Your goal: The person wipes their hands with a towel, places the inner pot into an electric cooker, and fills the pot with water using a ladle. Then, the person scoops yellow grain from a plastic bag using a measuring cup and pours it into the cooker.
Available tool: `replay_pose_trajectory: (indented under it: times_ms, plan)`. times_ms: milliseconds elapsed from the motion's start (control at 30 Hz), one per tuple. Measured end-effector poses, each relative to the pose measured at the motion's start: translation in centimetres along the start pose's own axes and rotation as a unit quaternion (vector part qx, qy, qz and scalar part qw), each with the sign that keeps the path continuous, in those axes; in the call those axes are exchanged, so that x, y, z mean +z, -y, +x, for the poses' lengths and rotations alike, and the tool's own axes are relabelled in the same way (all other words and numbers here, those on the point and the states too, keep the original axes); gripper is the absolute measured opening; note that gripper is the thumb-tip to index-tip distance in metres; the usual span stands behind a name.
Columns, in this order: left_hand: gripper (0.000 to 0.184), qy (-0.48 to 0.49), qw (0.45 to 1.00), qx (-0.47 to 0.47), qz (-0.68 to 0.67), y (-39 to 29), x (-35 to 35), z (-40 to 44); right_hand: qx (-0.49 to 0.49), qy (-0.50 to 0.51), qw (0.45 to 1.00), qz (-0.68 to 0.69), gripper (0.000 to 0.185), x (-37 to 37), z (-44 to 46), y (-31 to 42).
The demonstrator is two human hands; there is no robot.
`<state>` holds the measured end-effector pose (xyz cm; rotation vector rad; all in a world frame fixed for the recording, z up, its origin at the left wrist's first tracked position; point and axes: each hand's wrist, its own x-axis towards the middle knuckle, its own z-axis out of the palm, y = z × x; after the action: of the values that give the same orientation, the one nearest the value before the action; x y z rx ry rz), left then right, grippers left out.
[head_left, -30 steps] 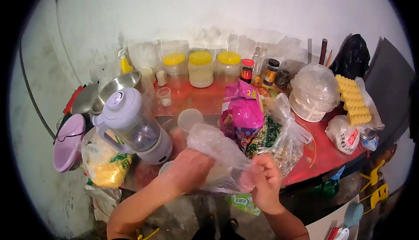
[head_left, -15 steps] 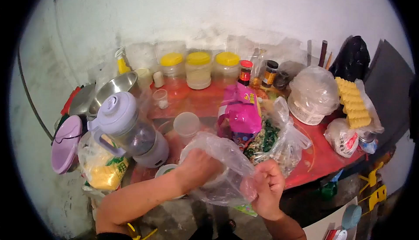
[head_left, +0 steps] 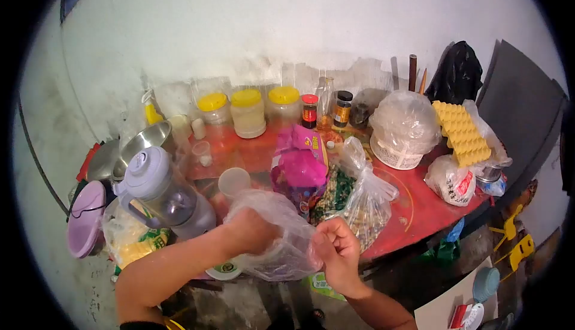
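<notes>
A clear plastic bag [head_left: 287, 240] hangs over the table's front edge. My left hand [head_left: 251, 233] is inside its mouth, with the fingers blurred behind the film. Pinched between the thumb and fingers of my right hand [head_left: 338, 255] is the bag's right edge. Just behind the bag stands a translucent cup [head_left: 234, 183]. A pink packet [head_left: 299, 165] and a knotted bag of mixed grains [head_left: 365, 207] are behind and to the right. Under my left forearm, a round green-and-white container [head_left: 224, 270] partly shows.
A blender [head_left: 162, 192], a metal bowl [head_left: 144, 147] and a purple basin [head_left: 87, 219] are at the left. Yellow-lidded jars [head_left: 248, 114] line the back of the red table [head_left: 401, 228]. At the right are a wrapped tub [head_left: 404, 129] and a yellow egg tray [head_left: 461, 133].
The camera view has shifted, moving most table objects leftward in frame. My left hand remains in the bag, whose film now bunches more around it. My right hand keeps its pinch.
</notes>
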<state>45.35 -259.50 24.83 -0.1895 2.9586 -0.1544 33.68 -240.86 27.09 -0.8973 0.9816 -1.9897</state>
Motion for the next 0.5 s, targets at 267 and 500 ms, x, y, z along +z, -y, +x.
replay_pose_trajectory:
  times_ms: [267, 500]
  plan:
    - [0.03, 0.051, 0.966, -0.159, -0.199, 1.2, -7.9, -2.7, 0.064, -0.027, 0.997, 0.016, 0.008, -0.4, 1.3, -0.8]
    - [0.023, -0.03, 0.975, -0.088, -0.204, 2.1, -2.1, -3.1, 0.099, -0.023, 0.994, 0.049, 0.007, 0.2, 1.7, -1.9]
